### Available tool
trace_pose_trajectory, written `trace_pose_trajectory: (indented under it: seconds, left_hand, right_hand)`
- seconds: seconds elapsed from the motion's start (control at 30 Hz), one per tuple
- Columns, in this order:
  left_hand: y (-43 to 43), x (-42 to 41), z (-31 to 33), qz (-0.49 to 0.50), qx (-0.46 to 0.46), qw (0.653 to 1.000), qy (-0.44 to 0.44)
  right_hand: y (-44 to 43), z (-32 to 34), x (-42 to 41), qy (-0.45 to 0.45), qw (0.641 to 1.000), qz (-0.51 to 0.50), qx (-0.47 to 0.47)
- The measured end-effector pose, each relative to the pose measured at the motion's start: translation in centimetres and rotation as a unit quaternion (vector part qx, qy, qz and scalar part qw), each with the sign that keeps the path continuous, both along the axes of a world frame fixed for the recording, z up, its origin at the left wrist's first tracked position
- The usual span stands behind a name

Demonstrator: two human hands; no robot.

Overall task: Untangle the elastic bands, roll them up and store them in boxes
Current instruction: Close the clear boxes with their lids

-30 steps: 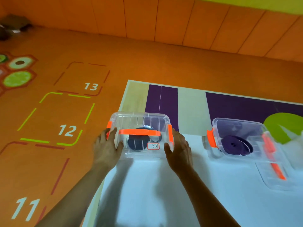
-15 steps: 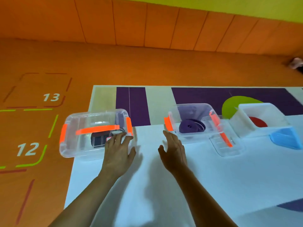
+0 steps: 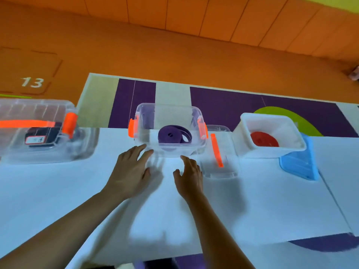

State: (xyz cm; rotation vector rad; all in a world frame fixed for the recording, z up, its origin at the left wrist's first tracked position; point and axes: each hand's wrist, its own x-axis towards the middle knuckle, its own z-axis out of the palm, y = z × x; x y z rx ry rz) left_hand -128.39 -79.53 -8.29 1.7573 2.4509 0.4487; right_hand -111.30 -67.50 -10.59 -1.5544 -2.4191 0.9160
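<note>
A clear open box (image 3: 191,150) with orange clasps stands in the middle, holding a rolled purple band (image 3: 173,135). My left hand (image 3: 132,171) reaches toward its front left corner, fingers straight, fingertips at or just short of the wall. My right hand (image 3: 189,174) hovers empty just in front of the box, fingers relaxed. The box's clear lid (image 3: 218,152) with an orange handle lies to its right. At far left a closed clear box (image 3: 11,152) holds a dark rolled band (image 3: 42,135). A white box (image 3: 272,150) at right holds a red rolled band (image 3: 264,139).
A blue lid (image 3: 300,162) leans against the white box. Everything stands on a white sheet (image 3: 174,210) laid over a purple and beige mat (image 3: 233,105). Around it is orange floor with numbered squares, and an orange wall behind.
Both hands have let go of the closed box at left and moved right to the open box with the purple band. The view has swung right with them.
</note>
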Motion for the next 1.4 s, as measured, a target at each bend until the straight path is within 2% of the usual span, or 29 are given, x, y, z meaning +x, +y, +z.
trace_pose_trajectory:
  seconds: [0.2,0.43,0.57,0.7,0.83,0.93,1.03,1.13,1.27,1.4]
  left_hand:
    - [3.9,2.9,-1.5,0.036,-0.057,0.998,0.020]
    - [4.5,3.5,-2.5,0.065,-0.089,0.993,0.041]
    - [4.5,3.7,-2.8,0.071,-0.099,0.992,0.040]
    - [4.4,4.0,-3.0,0.081,-0.098,0.992,0.020]
    - [4.6,4.1,-3.2,0.086,-0.111,0.989,0.039]
    - [4.4,4.4,-3.1,0.094,-0.123,0.986,0.066]
    - [4.6,4.9,-2.5,0.102,-0.139,0.984,0.044]
    - [5.3,5.2,-1.6,0.130,-0.140,0.981,-0.019]
    - [6.5,5.3,-0.5,0.175,-0.077,0.966,-0.176]
    - [5.6,6.7,0.2,0.209,-0.022,0.947,-0.242]
  right_hand:
    - [5.3,-3.3,7.1,-0.100,0.994,0.013,-0.034]
    - [9.0,-6.5,9.8,-0.223,0.972,0.067,-0.025]
    - [8.0,-7.5,10.5,-0.248,0.963,0.103,0.026]
    - [6.1,-8.2,12.0,-0.230,0.959,0.127,0.106]
    - [4.7,-8.3,14.1,-0.186,0.962,0.135,0.148]
    - [3.9,-5.6,14.9,-0.074,0.976,0.068,0.194]
    - [3.6,-1.4,15.6,0.020,0.969,0.003,0.248]
    - [4.4,2.5,16.1,0.100,0.954,0.009,0.283]
    - [5.9,7.4,16.2,0.196,0.936,0.043,0.290]
    - [6.9,11.6,15.2,0.274,0.945,-0.058,0.168]
